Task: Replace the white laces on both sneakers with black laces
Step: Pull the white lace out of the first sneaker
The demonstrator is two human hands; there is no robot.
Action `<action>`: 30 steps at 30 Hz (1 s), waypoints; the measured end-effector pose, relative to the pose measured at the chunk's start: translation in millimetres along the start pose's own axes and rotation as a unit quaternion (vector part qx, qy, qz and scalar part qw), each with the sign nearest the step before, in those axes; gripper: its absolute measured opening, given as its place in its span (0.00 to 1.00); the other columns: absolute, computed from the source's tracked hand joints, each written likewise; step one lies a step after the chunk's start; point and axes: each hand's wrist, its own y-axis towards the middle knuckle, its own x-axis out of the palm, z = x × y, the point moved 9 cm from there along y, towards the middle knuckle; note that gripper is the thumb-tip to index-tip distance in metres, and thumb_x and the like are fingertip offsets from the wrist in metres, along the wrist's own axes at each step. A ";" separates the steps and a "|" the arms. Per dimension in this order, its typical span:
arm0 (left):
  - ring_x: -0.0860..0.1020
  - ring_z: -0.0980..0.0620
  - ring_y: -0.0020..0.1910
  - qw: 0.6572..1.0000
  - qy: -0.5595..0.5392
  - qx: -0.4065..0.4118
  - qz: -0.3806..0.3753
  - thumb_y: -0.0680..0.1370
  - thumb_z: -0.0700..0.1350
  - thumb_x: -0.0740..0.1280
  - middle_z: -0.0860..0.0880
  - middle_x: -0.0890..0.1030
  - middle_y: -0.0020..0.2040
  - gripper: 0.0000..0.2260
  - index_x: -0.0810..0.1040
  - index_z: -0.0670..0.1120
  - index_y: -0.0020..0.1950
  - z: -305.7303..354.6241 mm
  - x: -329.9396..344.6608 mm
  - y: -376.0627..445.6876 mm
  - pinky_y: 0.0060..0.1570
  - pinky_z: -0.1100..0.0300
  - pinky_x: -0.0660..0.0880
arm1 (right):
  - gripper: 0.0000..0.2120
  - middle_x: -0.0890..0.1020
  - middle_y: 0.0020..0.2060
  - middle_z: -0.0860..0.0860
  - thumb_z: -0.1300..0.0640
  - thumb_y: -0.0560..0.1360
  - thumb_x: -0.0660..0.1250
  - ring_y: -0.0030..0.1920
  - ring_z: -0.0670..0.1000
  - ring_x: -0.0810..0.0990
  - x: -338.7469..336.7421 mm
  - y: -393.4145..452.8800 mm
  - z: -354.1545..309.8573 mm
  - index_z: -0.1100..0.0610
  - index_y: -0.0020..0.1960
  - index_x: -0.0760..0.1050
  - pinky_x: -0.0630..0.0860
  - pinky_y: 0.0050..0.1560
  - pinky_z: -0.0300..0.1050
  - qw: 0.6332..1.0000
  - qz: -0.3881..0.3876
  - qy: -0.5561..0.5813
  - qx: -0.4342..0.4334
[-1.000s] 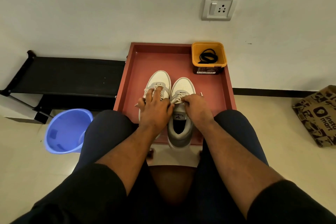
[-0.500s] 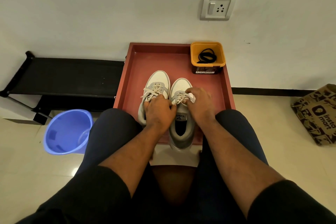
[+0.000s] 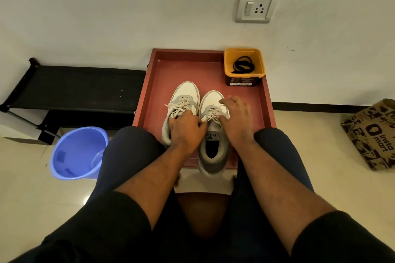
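both sneakers (image 3: 198,117) sit side by side in the red tray (image 3: 158,83). left hand (image 3: 186,130) pinches the white lace (image 3: 211,114) of the right one; right hand (image 3: 237,119) is blurry, fingers look spread over it.

"Velar…" on sneaker tongue (image 3: 212,136); "Insta mart" on bag (image 3: 373,134).
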 end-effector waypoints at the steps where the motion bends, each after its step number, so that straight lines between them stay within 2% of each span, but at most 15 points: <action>1: 0.74 0.49 0.44 1.000 -0.002 -0.001 0.000 0.79 0.53 0.63 0.49 0.75 0.42 0.16 0.83 0.46 0.39 0.1 0.0 0.6 0.51 0.53 0.60 | 0.18 0.71 0.67 0.51 0.57 0.73 0.71 0.68 0.53 0.66 7.2 -1.8 -8.0 0.51 0.63 0.76 0.63 0.66 0.46 0.999 -0.022 -0.015 -0.036; 3: 0.74 0.50 0.43 1.000 -0.011 -0.004 0.001 0.78 0.53 0.63 0.49 0.76 0.41 0.16 0.83 0.45 0.39 0.1 0.4 1.4 0.50 0.53 0.61 | 0.13 0.71 0.68 0.52 0.57 0.73 0.71 0.69 0.55 0.65 15.5 -5.8 -16.2 0.52 0.58 0.80 0.64 0.67 0.56 0.996 -0.038 -0.048 -0.067; 4: 0.74 0.50 0.42 1.000 -0.014 -0.003 0.003 0.78 0.53 0.63 0.49 0.76 0.41 0.16 0.83 0.45 0.38 0.9 0.1 1.6 0.50 0.53 0.62 | 0.10 0.71 0.68 0.52 0.57 0.74 0.70 0.69 0.55 0.65 15.5 -6.3 -17.9 0.53 0.55 0.81 0.65 0.67 0.57 0.995 -0.034 -0.058 -0.070; 7: 0.72 0.51 0.38 1.000 -0.022 -0.005 0.012 0.78 0.52 0.63 0.50 0.75 0.37 0.17 0.80 0.47 0.33 1.2 0.9 0.8 0.49 0.54 0.63 | 0.07 0.73 0.66 0.50 0.56 0.76 0.67 0.67 0.53 0.67 7.8 -1.2 -15.0 0.54 0.51 0.81 0.64 0.65 0.52 0.997 -0.009 -0.048 -0.057; 10: 0.72 0.51 0.32 0.999 -0.034 -0.012 0.015 0.77 0.52 0.64 0.51 0.73 0.29 0.20 0.73 0.48 0.26 -1.3 2.4 1.6 0.49 0.52 0.67 | 0.04 0.77 0.60 0.51 0.57 0.75 0.69 0.63 0.52 0.72 -16.7 8.9 21.6 0.54 0.48 0.81 0.66 0.62 0.44 0.992 0.079 0.062 0.078; 12: 0.72 0.50 0.30 0.999 -0.040 -0.015 0.008 0.77 0.52 0.64 0.52 0.70 0.25 0.21 0.70 0.48 0.24 -3.2 3.3 1.6 0.48 0.51 0.69 | 0.05 0.78 0.58 0.51 0.57 0.74 0.71 0.62 0.54 0.74 -28.9 9.1 42.0 0.51 0.50 0.80 0.72 0.62 0.48 0.968 0.126 0.150 0.157; 13: 0.72 0.50 0.29 0.999 -0.042 -0.014 0.006 0.76 0.51 0.64 0.52 0.70 0.24 0.21 0.70 0.48 0.24 -3.5 3.0 1.0 0.47 0.51 0.70 | 0.11 0.76 0.61 0.52 0.56 0.73 0.71 0.65 0.55 0.72 -29.1 9.6 39.1 0.51 0.55 0.78 0.71 0.64 0.51 0.972 0.109 0.142 0.152; 15: 0.72 0.51 0.27 0.999 -0.045 -0.013 0.004 0.76 0.51 0.65 0.53 0.69 0.23 0.21 0.70 0.48 0.23 -3.1 2.1 1.1 0.46 0.50 0.72 | 0.27 0.67 0.71 0.53 0.52 0.72 0.73 0.73 0.56 0.61 -12.9 8.6 16.0 0.50 0.69 0.69 0.62 0.71 0.57 0.996 0.007 0.052 0.077; 16: 0.71 0.51 0.27 0.999 -0.046 -0.014 0.003 0.76 0.51 0.65 0.53 0.69 0.23 0.21 0.70 0.48 0.23 -3.1 1.7 0.8 0.46 0.50 0.72 | 0.29 0.62 0.74 0.52 0.52 0.72 0.73 0.76 0.56 0.55 -2.1 4.4 2.3 0.49 0.71 0.67 0.56 0.72 0.60 0.999 -0.042 -0.006 0.030; 18: 0.72 0.50 0.28 0.999 -0.047 -0.019 0.003 0.76 0.50 0.65 0.53 0.70 0.23 0.20 0.70 0.49 0.24 -3.5 1.5 1.5 0.46 0.49 0.73 | 0.23 0.59 0.75 0.52 0.54 0.73 0.71 0.77 0.57 0.49 14.6 -3.2 -17.6 0.48 0.67 0.71 0.49 0.73 0.63 0.992 -0.082 -0.079 -0.051; 21: 0.73 0.49 0.28 0.998 -0.063 -0.027 0.002 0.77 0.51 0.65 0.51 0.73 0.24 0.19 0.75 0.47 0.27 -6.8 4.5 1.6 0.46 0.47 0.74 | 0.10 0.66 0.72 0.51 0.54 0.75 0.68 0.76 0.55 0.54 17.7 -4.0 -20.8 0.51 0.56 0.80 0.49 0.73 0.64 0.992 -0.059 -0.089 -0.074; 24: 0.73 0.48 0.26 0.996 -0.081 -0.025 0.009 0.77 0.53 0.65 0.51 0.72 0.23 0.21 0.75 0.45 0.27 -7.3 2.6 2.3 0.41 0.50 0.75 | 0.07 0.72 0.68 0.49 0.53 0.75 0.69 0.74 0.53 0.60 9.5 2.1 -22.4 0.52 0.50 0.83 0.51 0.73 0.62 0.992 -0.020 -0.091 -0.088; 27: 0.67 0.50 0.23 0.995 -0.093 -0.033 0.020 0.77 0.54 0.66 0.52 0.67 0.21 0.24 0.69 0.45 0.24 -9.1 0.5 3.6 0.34 0.56 0.68 | 0.07 0.76 0.63 0.48 0.52 0.75 0.70 0.67 0.52 0.70 -12.5 13.6 4.1 0.52 0.51 0.83 0.63 0.68 0.55 0.999 0.047 -0.013 0.016; 29: 0.67 0.49 0.23 0.993 -0.103 -0.041 0.024 0.77 0.52 0.66 0.51 0.67 0.21 0.23 0.68 0.45 0.23 -11.1 1.0 3.4 0.32 0.56 0.67 | 0.08 0.80 0.57 0.50 0.52 0.75 0.70 0.59 0.53 0.76 -37.5 17.4 28.9 0.55 0.50 0.82 0.73 0.60 0.52 0.982 0.127 0.090 0.103; 30: 0.69 0.48 0.24 0.994 -0.100 -0.041 0.021 0.77 0.51 0.66 0.50 0.68 0.22 0.22 0.69 0.46 0.24 -11.4 2.6 2.6 0.32 0.55 0.69 | 0.09 0.80 0.54 0.51 0.52 0.75 0.70 0.56 0.52 0.77 -47.1 17.7 37.8 0.55 0.51 0.81 0.75 0.58 0.50 0.970 0.157 0.136 0.125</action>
